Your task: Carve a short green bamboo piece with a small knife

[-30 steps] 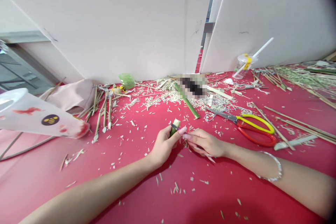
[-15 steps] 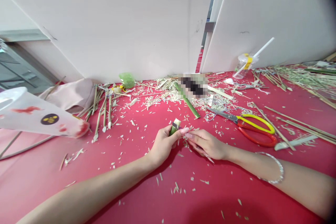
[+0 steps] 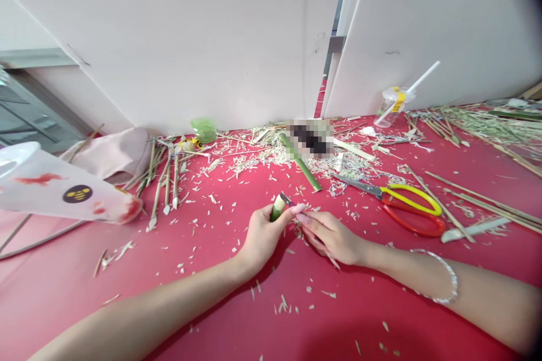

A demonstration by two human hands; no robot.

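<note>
My left hand (image 3: 260, 240) is closed around a short green bamboo piece (image 3: 277, 207), whose pale, peeled end sticks up past the fingers. Against that end lies the dark blade of a small knife (image 3: 286, 199). My right hand (image 3: 339, 237) is closed on the knife, and its fingers cover the handle. The left thumb meets the right fingertips beside the blade. Pale shavings are scattered on the red table (image 3: 228, 316) around both hands.
Scissors (image 3: 412, 208) with yellow and red handles lie to the right, near thin bamboo strips (image 3: 486, 203). A stained plastic cup (image 3: 55, 183) lies at left beside several small sticks (image 3: 175, 180). A green stalk (image 3: 309, 172) lies ahead, and white panels (image 3: 190, 39) stand behind.
The knife blade has shifted toward the tip of the bamboo piece and now sits at its upper right. More of the pale cut face shows. Both hands have stayed nearly in place.
</note>
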